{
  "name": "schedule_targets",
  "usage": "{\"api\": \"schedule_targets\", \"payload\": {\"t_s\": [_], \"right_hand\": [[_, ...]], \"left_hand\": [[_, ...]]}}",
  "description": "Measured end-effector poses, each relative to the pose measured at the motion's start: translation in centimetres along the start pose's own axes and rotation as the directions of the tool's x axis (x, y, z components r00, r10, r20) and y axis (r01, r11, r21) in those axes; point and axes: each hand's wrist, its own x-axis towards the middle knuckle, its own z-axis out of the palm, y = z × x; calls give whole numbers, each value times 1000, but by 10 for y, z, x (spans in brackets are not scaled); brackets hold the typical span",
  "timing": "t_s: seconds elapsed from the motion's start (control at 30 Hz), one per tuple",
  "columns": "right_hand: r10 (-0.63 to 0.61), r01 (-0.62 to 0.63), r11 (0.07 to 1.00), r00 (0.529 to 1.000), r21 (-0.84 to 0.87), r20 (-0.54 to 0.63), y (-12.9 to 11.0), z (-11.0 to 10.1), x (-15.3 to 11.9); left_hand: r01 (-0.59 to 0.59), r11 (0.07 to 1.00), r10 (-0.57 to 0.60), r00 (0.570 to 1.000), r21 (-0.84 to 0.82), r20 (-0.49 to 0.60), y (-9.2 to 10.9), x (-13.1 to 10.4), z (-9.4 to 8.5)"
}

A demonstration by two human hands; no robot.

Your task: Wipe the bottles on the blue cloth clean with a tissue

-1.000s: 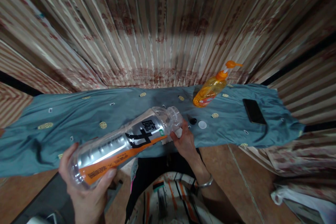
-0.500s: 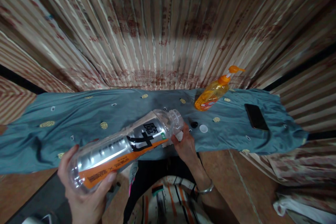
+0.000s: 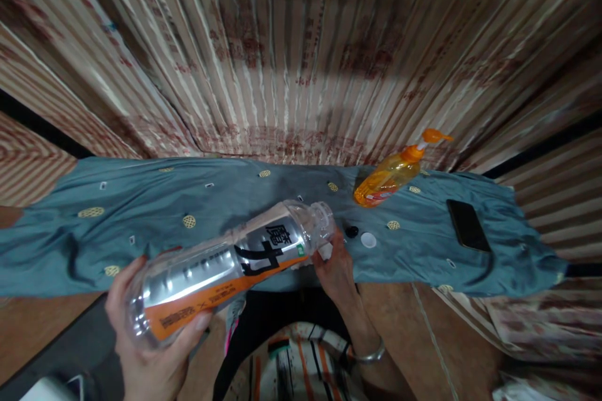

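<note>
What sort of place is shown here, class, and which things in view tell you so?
Probably a room in a home: patterned curtains hang behind, a pineapple-print cloth covers the surface, and a smartphone lies on it.

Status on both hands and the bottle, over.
Left hand gripping bottle at its base. Right hand at its neck. Bottle held tilted. Black cap and white disc lying close by the right hand.
</note>
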Motion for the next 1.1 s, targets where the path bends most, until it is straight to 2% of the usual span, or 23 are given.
{"api": "schedule_targets", "payload": {"t_s": [0.13, 0.23, 0.63, 0.87, 0.97, 1.1], "right_hand": [[-1, 1, 1000, 1000, 10, 7, 1, 0, 0], [2, -2, 1000, 1000, 15, 3, 0, -1, 0], [-27, 27, 1000, 999, 9, 18, -1, -2, 2], [-11, 9, 998, 1000, 55, 29, -1, -3, 2], [-3, 2, 999, 1000, 46, 26, -1, -3, 2], [1, -1, 999, 1000, 38, 24, 0, -3, 2]], "left_hand": [[-13, 1000, 13, 1000, -13, 13, 7, 1, 2], [5, 1000, -5, 1000, -22, 11, 3, 0, 1], [-138, 989, 136, 990, 59, 29, 5, 6, 2], [-87, 995, 85, 996, 46, 33, -2, 4, -2], [-112, 993, 111, 993, 46, 30, 0, 5, 0], [-90, 996, 90, 995, 0, 40, 4, 6, 2]]}}
